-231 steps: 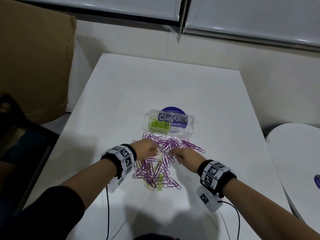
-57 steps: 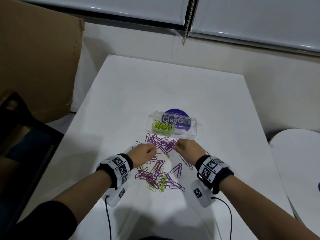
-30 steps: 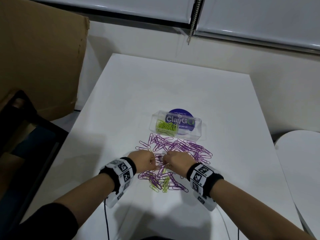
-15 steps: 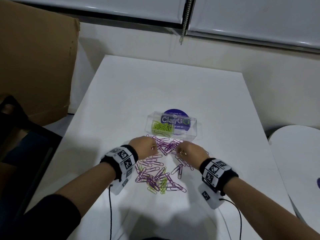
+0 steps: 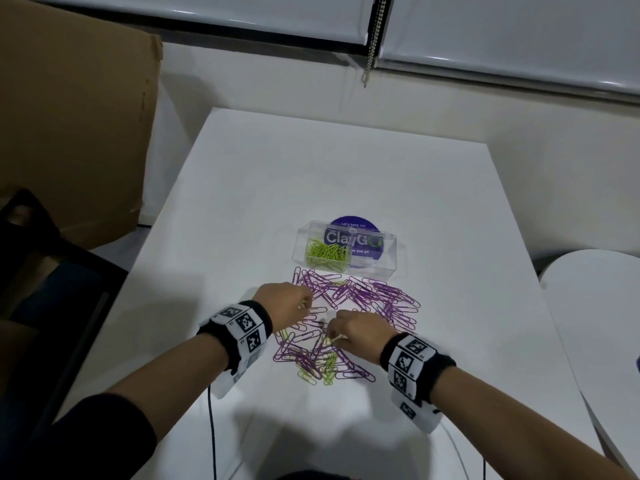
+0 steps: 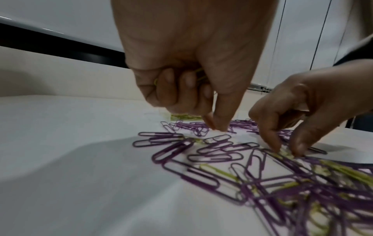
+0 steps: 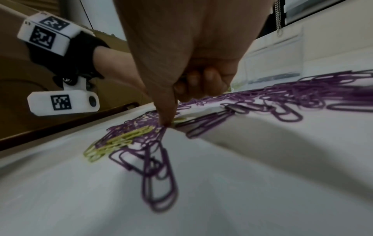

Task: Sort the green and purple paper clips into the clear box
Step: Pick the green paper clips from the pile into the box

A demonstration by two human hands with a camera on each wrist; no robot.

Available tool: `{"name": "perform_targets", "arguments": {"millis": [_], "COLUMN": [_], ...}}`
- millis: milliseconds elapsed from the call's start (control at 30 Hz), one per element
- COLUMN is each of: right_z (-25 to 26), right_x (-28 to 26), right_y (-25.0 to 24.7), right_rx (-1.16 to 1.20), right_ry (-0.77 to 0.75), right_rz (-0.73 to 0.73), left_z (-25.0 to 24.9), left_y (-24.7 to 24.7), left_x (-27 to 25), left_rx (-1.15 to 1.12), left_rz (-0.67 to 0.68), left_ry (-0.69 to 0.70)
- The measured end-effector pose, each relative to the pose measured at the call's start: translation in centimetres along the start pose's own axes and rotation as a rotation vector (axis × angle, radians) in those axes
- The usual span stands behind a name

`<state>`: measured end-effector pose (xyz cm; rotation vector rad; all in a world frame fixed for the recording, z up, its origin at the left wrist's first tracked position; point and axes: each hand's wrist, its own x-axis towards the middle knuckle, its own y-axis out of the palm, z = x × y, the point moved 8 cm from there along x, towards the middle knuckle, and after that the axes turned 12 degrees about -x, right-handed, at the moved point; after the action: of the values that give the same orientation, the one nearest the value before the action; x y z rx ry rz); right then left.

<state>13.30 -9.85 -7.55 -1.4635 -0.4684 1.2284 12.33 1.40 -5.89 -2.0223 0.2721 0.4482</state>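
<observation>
The clear box [image 5: 388, 258] stands mid-table with green paper clips [image 5: 325, 253] in its left compartment. Purple clips [image 5: 377, 296] spread in front of it, and a mixed purple and green heap [image 5: 318, 362] lies nearer me. My left hand [image 5: 304, 304] is at the heap's left edge. In the left wrist view its curled fingers hold green clips [image 6: 198, 75] against the palm, while thumb and forefinger tips [image 6: 221, 126] touch the purple clips. My right hand [image 6: 286, 151] pinches down on a green clip in the heap, with its other fingers [image 7: 201, 83] curled.
A round purple sticker [image 5: 360, 225] shows on the white table [image 5: 277, 174] under the box. A brown cardboard sheet [image 5: 69, 116] leans at the left and a dark chair [image 5: 52, 271] stands beside the table. A second white table [image 5: 595, 306] is at the right.
My right hand has come back from the purple clips near the box to the mixed heap closer to me. The left hand has stayed at the heap's left side.
</observation>
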Motion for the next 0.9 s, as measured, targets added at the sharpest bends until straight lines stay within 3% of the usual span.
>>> {"name": "perform_targets", "arguments": {"millis": [167,433,733,900], "right_z": [0.7,0.1,-6.3,-6.9], "right_x": [0.3,0.0,-1.5,-1.7], "right_y": [-0.2,-0.4,0.3,1.0], "right_rx": [-0.003,0.081,0.854,1.158], "right_ry": [-0.013,0.019,0.370,0.434], "right_rz": [0.015,-0.008,-0.121,-0.109], "left_z": [-1.3,-4.1,-2.3,-0.4], "left_y": [-1.3,-0.4,-0.9,-0.4], "left_x": [1.7,5.1,4.2,2.7], "left_rx": [-0.004,-0.001,-0.166,-0.310], "left_rz": [-0.100,-0.124,-0.116,-0.053], "left_ry": [0.026,0.011,0.022,-0.010]}}
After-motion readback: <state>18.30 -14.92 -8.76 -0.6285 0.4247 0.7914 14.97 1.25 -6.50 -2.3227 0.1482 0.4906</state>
